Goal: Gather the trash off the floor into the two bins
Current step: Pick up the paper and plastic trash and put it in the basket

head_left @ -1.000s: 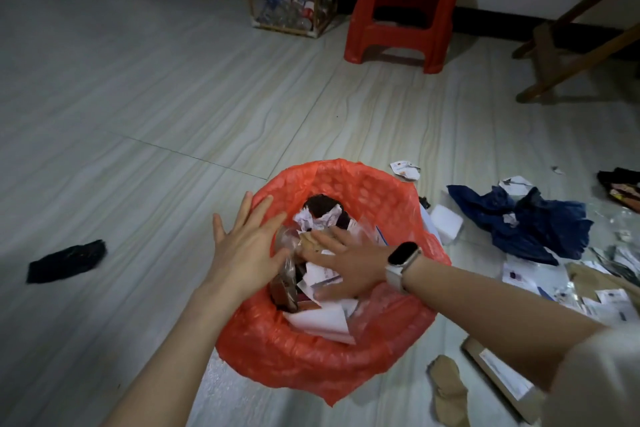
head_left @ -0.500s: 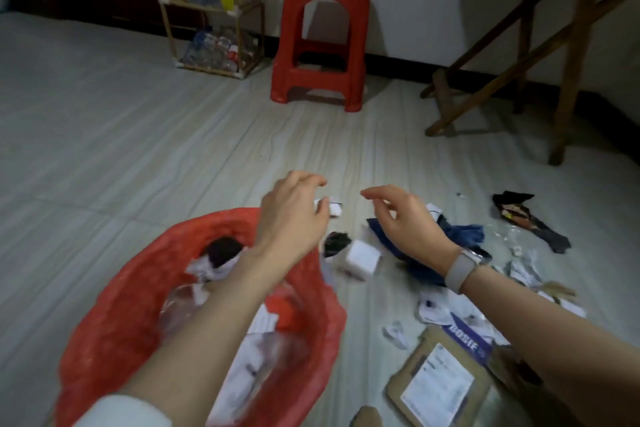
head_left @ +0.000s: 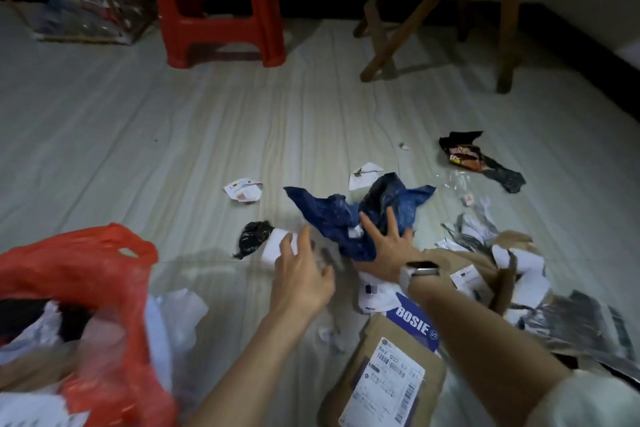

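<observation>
Right hand [head_left: 384,246] spreads open-fingered on the blue plastic bag [head_left: 349,215], left hand [head_left: 301,274] open near the white box [head_left: 277,248]; a loose grab could scatter scraps.

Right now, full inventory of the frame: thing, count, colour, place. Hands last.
bin bag: 1, red, lower left, stuffed with paper
plastic stool: 1, red, top left
wire rack: 1, far left by wall
wooden legs: several, brown, top right
blue wrapper: 1, centre floor
black bag scrap: 1, left of white box
white box: 1, centre
snack wrapper: 1, black and orange, right
cardboard mailer: 1, brown, bottom centre
paper scraps: many, white, scattered
left hand: open, at white box
right hand: open, on blue wrapper
</observation>
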Motion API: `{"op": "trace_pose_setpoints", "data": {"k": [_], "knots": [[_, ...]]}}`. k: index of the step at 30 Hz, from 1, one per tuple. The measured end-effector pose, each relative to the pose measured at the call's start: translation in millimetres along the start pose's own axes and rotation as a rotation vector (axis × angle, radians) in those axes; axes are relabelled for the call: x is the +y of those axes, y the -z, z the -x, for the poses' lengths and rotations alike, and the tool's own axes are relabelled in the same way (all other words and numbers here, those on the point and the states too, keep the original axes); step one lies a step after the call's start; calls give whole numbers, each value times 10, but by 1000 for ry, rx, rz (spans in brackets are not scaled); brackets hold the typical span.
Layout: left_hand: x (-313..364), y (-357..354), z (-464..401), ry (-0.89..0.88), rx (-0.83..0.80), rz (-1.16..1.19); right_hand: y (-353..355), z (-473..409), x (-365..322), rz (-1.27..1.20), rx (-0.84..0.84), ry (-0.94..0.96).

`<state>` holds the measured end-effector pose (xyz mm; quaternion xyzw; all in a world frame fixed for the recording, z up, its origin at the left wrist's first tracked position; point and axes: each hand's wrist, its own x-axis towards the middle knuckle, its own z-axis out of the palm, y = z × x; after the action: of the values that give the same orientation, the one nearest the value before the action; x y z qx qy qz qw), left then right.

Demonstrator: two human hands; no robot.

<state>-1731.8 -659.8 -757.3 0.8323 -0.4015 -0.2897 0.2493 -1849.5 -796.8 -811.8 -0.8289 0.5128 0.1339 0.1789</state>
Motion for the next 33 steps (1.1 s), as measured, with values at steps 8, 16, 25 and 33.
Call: {"op": "trace_pose_setpoints", "data": {"k": [8, 16, 25, 33], "knots": [[-15, -132, -130, -84, -21, 113, 139, 215, 245, -86, 237, 11], [264, 103, -123, -365, -224, 267, 836, 917, 20, -692, 47, 421], [310, 1298, 349, -472, 161, 533, 1321, 1283, -849, -1152, 287, 683], [-732, 2472, 1171, -367, 585, 113, 783, 1371, -2028, -820, 125, 737]]}}
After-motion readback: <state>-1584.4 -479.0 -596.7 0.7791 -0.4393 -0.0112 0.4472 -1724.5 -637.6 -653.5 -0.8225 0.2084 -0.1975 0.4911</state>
